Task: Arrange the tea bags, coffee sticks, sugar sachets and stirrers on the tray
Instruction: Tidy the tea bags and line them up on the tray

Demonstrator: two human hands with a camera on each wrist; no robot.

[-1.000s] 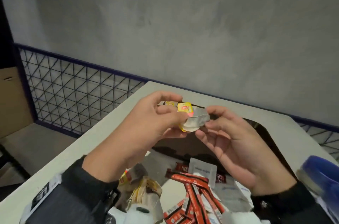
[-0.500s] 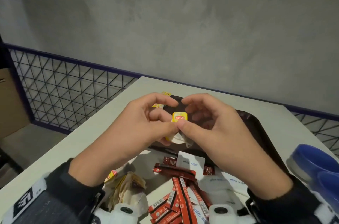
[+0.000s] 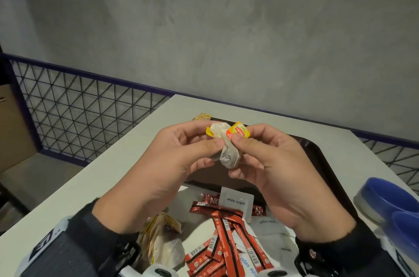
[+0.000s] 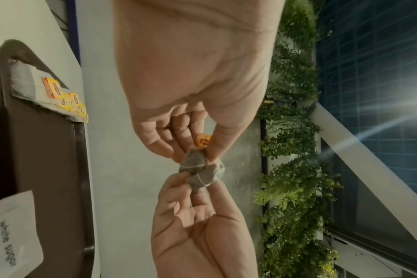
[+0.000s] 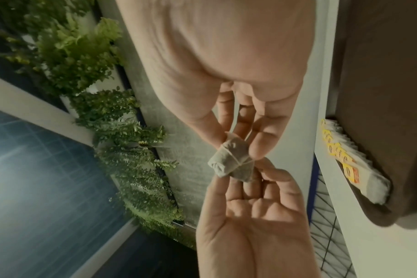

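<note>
Aloft, crumpled string-wound tea bag (image 3: 229, 154), seemingly papery, pinched by both hands' fingers (image 3: 210, 145)

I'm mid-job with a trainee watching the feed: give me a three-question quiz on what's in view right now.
1. True or false: the crumpled tea bag held in the air has its string wound around it.
2. Which hand pinches the yellow Lipton tag: A) left hand, B) right hand?
3. Fill in: a row of tea bags already lies at one end of the dark ____.

Key: 1 true, the string shows in both wrist views; 2 B; 3 tray.
</note>
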